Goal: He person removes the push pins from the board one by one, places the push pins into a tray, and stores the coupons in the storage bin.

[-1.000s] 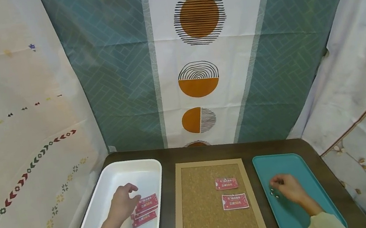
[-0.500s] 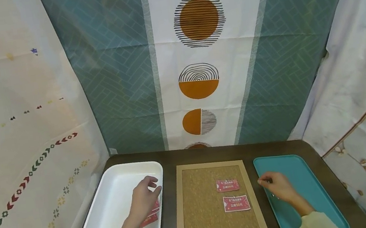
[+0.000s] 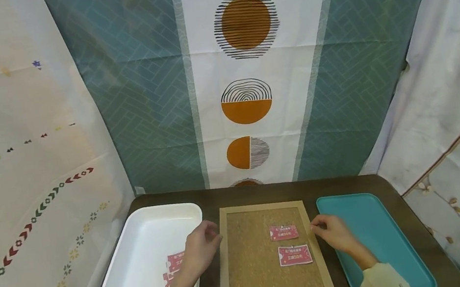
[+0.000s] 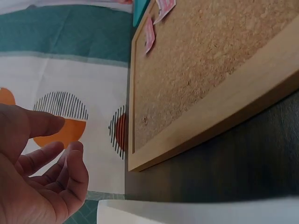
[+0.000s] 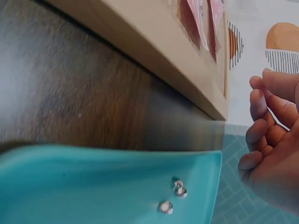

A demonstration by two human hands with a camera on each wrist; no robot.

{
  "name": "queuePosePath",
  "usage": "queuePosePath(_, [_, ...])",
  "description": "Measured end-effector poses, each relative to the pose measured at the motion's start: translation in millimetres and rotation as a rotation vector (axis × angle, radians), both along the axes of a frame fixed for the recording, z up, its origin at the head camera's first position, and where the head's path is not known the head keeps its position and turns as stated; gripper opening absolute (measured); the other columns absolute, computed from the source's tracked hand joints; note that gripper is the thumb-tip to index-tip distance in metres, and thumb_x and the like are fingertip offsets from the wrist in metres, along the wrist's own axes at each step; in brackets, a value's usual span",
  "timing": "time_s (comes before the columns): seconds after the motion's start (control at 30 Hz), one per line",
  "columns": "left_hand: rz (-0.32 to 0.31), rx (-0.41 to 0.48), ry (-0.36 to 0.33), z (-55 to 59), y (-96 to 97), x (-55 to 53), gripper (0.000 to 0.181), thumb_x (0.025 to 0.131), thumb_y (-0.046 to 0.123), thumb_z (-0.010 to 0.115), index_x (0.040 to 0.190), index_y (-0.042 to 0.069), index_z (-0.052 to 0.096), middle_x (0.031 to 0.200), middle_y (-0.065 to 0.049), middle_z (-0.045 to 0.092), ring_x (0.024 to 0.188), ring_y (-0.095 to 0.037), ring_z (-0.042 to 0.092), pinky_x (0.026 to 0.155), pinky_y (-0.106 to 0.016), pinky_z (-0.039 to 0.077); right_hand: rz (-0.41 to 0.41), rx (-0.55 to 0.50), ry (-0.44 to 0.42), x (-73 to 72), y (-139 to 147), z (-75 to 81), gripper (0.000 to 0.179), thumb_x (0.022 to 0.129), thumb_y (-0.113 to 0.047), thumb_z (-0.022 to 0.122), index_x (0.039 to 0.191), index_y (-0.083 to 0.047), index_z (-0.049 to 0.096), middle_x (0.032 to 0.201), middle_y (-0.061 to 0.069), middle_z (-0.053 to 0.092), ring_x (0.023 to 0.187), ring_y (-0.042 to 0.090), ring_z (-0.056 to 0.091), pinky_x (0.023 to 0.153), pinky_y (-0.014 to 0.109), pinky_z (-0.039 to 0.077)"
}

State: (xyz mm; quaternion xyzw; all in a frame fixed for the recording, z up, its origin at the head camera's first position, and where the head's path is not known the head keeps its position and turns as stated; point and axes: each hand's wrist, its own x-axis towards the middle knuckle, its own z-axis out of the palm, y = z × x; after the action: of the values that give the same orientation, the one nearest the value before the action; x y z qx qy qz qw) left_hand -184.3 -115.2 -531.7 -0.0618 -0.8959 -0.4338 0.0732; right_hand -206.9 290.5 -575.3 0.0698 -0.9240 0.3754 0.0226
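Note:
My left hand point(image 3: 203, 246) hovers between the white tray point(image 3: 153, 229) and the corkboard's left edge. Its thumb and fingers are apart in the left wrist view, with nothing between them. Behind it, several red coupons point(image 3: 176, 259) lie in the tray, partly hidden by the wrist. My right hand point(image 3: 336, 234) is at the board's right edge, thumb and index fingertips together; I cannot tell whether something tiny sits between them. Two coupons, an upper one point(image 3: 283, 232) and a lower one point(image 3: 295, 255), are attached to the corkboard point(image 3: 256, 278). Small silver pins point(image 5: 165, 207) lie in the teal tray point(image 3: 371, 221).
The board's wooden frame point(image 3: 261, 206) stands slightly above the dark table point(image 3: 208, 204). Both trays have raised rims, the white one on the left and the teal one on the right. A patterned curtain point(image 3: 147, 126) hangs behind the table.
My left hand has moved right from over the coupons to the board's left edge. My right hand has left the pins in the teal tray and moved left to the board's right edge.

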Motion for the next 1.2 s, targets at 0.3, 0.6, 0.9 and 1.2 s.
queuePosePath(0.3, [-0.031, 0.037, -0.017, -3.9, 14.3, 0.4, 0.022, 0.091, 0.003, 0.078, 0.111, 0.003, 0.069, 0.092, -0.007, 0.069, 0.071, -0.010, 0.059, 0.058, -0.024, 0.050, 0.013, -0.067, -0.018, 0.1, -9, -9.8, 0.006, 0.097, -0.008, 0.075, 0.093, -0.003, 0.076, 0.084, -0.002, 0.070, 0.074, 0.008, 0.055, 0.065, 0.026, 0.049])
queuePosePath(0.6, [-0.101, 0.042, -0.033, -3.4, 28.5, 2.3, 0.024, 0.090, 0.000, 0.074, 0.113, -0.001, 0.068, 0.094, -0.013, 0.071, 0.064, -0.008, 0.056, 0.053, -0.022, 0.047, 0.036, -0.091, -0.044, 2.5, -18, -10.3, 0.008, 0.097, -0.013, 0.076, 0.093, -0.005, 0.075, 0.086, -0.001, 0.070, 0.073, 0.009, 0.054, 0.062, 0.026, 0.047])
queuePosePath(0.9, [-0.168, 0.081, -0.087, -14.6, 42.6, 2.0, 0.028, 0.091, 0.004, 0.075, 0.118, 0.000, 0.067, 0.100, -0.015, 0.070, 0.070, -0.010, 0.061, 0.056, -0.024, 0.050, 0.059, -0.092, -0.099, 5.6, -25, -15.8, 0.006, 0.096, -0.009, 0.076, 0.091, -0.012, 0.074, 0.083, -0.002, 0.067, 0.069, 0.010, 0.053, 0.059, 0.028, 0.046])
queuePosePath(1.2, [-0.241, 0.083, -0.145, -26.3, 60.5, 7.7, 0.031, 0.093, 0.003, 0.072, 0.121, -0.005, 0.064, 0.093, -0.006, 0.064, 0.067, -0.009, 0.057, 0.055, -0.024, 0.048, 0.087, -0.076, -0.079, 5.4, -32, -20.0, 0.007, 0.094, -0.014, 0.079, 0.094, -0.008, 0.076, 0.086, -0.003, 0.068, 0.074, 0.009, 0.055, 0.065, 0.026, 0.048])
